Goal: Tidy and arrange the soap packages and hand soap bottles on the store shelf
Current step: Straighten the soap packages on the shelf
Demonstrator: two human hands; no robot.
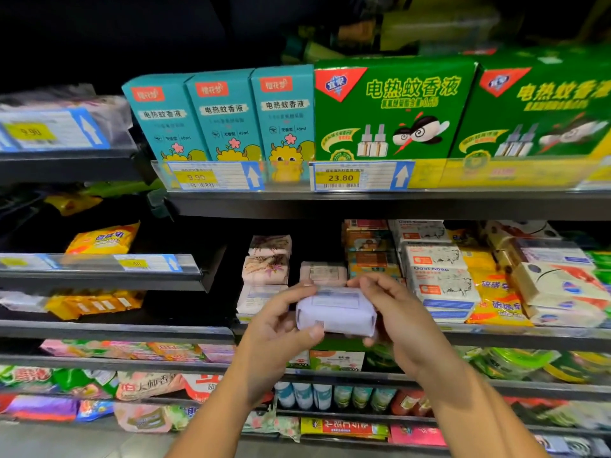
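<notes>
Gripping a pale lavender soap package [337, 312] from both ends, the left hand [281, 328] and right hand [400, 322] hold it in the air just in front of the soap shelf [496, 337], about level with its front rail. The left hand's fingers [305, 287] curl over the top left corner, with the thumb pressed on the lower front face. The right hand's fingers [367, 282] curl over the top right edge, with the thumb tucked under the bottom right corner. Both hands are clamped on the package, whose printed label panel faces up toward the camera.

Directly behind it on the shelf lies a pink soap package [322, 274]. To the left of that stands a stack of floral-wrapped soap packages [267, 259] on a pale flat one. To the right are stacked Goat Soap boxes [436, 279], then yellow soap packs [492, 292] and white-and-red boxes [562, 292] further right.

On the shelf above, teal mosquito-liquid boxes [224, 117] stand beside larger green mosquito-liquid boxes [393, 110], with a 9.90 price tag [195, 177] and a 23.80 price tag [340, 177] below them. A row of small bottles [304, 396] shows on a lower shelf, between the forearms.
</notes>
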